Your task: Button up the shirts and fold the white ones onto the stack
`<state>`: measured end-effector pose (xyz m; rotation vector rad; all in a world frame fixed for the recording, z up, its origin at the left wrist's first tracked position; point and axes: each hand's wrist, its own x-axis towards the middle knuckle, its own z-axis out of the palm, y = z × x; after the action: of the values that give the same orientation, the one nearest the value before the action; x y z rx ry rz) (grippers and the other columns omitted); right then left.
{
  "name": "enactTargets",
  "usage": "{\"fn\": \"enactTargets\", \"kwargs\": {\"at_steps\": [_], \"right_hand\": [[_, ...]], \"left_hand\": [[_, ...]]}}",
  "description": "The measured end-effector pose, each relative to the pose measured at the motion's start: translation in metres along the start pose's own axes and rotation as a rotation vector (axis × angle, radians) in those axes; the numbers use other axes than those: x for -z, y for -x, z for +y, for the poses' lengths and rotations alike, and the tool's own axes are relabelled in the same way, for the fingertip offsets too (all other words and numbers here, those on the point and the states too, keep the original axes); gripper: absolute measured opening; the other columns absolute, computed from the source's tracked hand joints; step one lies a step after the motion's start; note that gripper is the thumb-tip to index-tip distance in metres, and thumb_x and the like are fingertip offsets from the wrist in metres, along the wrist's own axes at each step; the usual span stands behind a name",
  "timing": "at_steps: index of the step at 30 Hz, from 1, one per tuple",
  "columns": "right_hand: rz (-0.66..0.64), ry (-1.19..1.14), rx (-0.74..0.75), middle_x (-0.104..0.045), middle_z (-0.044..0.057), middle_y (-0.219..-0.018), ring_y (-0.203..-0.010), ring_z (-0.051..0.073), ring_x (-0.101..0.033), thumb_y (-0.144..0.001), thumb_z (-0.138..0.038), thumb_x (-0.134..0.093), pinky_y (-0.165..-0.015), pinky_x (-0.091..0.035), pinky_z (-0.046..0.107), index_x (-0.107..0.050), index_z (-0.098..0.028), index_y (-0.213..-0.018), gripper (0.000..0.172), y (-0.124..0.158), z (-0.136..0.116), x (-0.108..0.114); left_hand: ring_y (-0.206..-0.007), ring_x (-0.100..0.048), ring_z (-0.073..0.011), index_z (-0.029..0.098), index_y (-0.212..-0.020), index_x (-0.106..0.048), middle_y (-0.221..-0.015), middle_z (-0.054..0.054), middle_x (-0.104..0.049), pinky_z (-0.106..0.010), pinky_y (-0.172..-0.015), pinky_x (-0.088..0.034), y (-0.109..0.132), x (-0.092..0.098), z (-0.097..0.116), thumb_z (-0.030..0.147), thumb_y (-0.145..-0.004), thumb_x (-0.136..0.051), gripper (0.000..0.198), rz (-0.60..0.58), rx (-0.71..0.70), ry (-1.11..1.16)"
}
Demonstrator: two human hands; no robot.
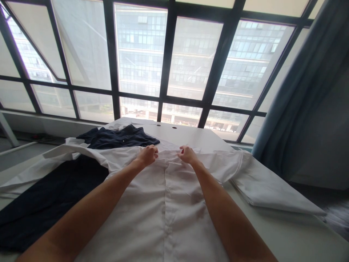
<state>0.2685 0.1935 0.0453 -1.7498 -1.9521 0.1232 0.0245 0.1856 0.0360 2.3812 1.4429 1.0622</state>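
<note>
A white shirt (147,203) lies spread out before me, its button placket running down the middle and its sleeves reaching out to both sides. At the left of its upper end, my left hand (148,154) is closed, with curled fingers gripping the cloth. Opposite it, my right hand (187,154) pinches the shirt's upper edge on the right side. Some white fabric between the two hands is bunched, and its exact shape is hard to make out.
Dark navy garments (120,136) lie at the left, partly under a white sleeve. Folded white cloth (275,189) rests at the right on the white table (188,136). Beyond stand large windows (141,51) and a blue-grey curtain (291,109).
</note>
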Motion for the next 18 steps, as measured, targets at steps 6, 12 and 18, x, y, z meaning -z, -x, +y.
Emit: {"fn": "enactTargets", "kwargs": {"at_steps": [6,12,18], "right_hand": [[0.084,0.02,0.024,-0.072,0.007,-0.086,-0.081,0.02,-0.064,-0.076,-0.018,-0.061,-0.074,-0.047,0.027,-0.074,-0.019,-0.082,0.015,0.0,0.011,0.006],[0.214,-0.168,0.02,-0.069,0.007,-0.078,-0.077,0.02,-0.063,-0.072,-0.016,-0.056,-0.074,-0.049,0.029,-0.067,-0.017,-0.071,0.011,-0.006,0.003,0.016],[0.092,-0.833,-0.131,-0.057,0.002,-0.055,-0.055,0.017,-0.061,-0.073,-0.017,-0.055,-0.059,-0.056,0.031,-0.058,-0.017,-0.07,0.005,-0.02,-0.002,0.016]], "left_hand": [[-0.084,-0.065,-0.0279,0.02,-0.081,-0.067,-0.077,-0.009,-0.067,-0.033,-0.084,-0.046,-0.001,0.008,-0.001,0.017,-0.081,-0.064,0.005,0.053,0.025,-0.05],[-0.094,-0.06,-0.0312,0.016,-0.095,-0.063,-0.09,-0.015,-0.064,-0.039,-0.087,-0.042,0.0,0.017,0.005,0.018,-0.092,-0.049,0.014,0.114,0.016,-0.199],[-0.109,-0.055,-0.0325,0.019,-0.102,-0.067,-0.11,-0.015,-0.064,-0.045,-0.102,-0.035,0.011,-0.005,0.047,0.038,-0.09,-0.059,0.023,0.109,-0.276,-0.063]]}}
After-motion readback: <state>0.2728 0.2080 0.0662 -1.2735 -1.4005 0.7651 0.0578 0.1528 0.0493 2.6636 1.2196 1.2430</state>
